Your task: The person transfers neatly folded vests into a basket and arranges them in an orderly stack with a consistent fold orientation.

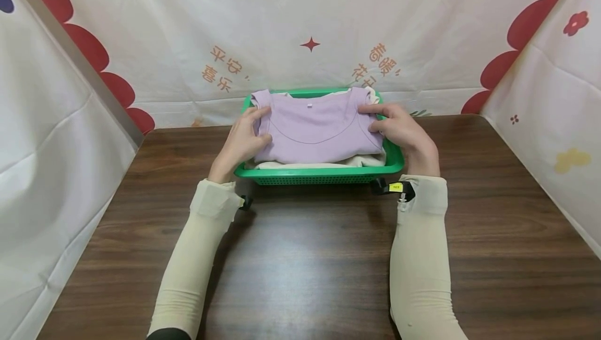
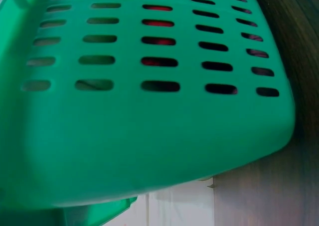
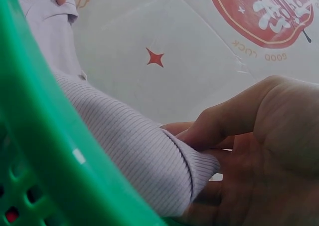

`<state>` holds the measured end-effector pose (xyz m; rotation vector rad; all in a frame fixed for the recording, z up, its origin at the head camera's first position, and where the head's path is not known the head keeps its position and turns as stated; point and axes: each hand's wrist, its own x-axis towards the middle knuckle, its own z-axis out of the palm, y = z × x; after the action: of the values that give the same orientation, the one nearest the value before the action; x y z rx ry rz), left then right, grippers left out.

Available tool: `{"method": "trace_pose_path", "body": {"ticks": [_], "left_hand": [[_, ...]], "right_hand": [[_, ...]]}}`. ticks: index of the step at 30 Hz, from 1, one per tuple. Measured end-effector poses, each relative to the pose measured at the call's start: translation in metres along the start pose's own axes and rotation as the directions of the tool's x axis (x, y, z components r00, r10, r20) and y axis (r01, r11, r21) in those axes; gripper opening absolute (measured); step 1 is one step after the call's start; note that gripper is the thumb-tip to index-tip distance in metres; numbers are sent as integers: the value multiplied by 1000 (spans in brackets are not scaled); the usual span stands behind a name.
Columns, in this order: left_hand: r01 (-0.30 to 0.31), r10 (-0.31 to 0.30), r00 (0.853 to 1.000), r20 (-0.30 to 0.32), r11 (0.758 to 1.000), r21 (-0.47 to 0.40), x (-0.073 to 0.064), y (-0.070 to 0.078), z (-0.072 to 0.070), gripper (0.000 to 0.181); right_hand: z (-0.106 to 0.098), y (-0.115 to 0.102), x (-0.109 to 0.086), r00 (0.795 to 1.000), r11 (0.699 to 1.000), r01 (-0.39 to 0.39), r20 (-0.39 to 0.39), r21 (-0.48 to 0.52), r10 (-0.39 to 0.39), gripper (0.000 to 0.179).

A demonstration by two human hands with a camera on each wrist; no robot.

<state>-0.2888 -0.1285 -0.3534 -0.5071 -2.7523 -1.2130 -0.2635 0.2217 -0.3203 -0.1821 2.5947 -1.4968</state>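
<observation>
A lilac ribbed top (image 1: 314,123), folded with its round neckline toward the back, lies over cream cloth (image 1: 368,161) in a green plastic basket (image 1: 319,175). At its left edge my left hand (image 1: 240,141) holds the fabric, thumb and index finger on the upper side; its other fingers are hidden. My right hand (image 1: 405,130) is at the opposite edge. In the right wrist view, that hand (image 3: 279,131) pinches the border of the top (image 3: 124,141) between thumb and fingers. Only the slotted basket wall (image 2: 124,131) fills most of the left wrist view.
The basket stands at the back of a brown wooden table (image 1: 300,267). Behind it hangs a white printed cloth (image 1: 300,11), with more cloth along both sides. Something red (image 2: 158,40) shows through the basket slots.
</observation>
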Motion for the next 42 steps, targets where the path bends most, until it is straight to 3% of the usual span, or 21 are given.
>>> {"method": "trace_pose_path", "body": {"ticks": [22,32,42], "left_hand": [[-14,8,999,53,993,116,1,1,3,73],[-31,19,997,70,983,182,1,1,3,72],[14,-29,995,92,987,157,1,2,3,78]], "right_hand": [[3,-3,2,999,993,-27,18,-115,29,54],[3,-1,4,999,990,13,40,-138,-8,54],[2,0,6,998,986,9,63,-164,1,55]]}}
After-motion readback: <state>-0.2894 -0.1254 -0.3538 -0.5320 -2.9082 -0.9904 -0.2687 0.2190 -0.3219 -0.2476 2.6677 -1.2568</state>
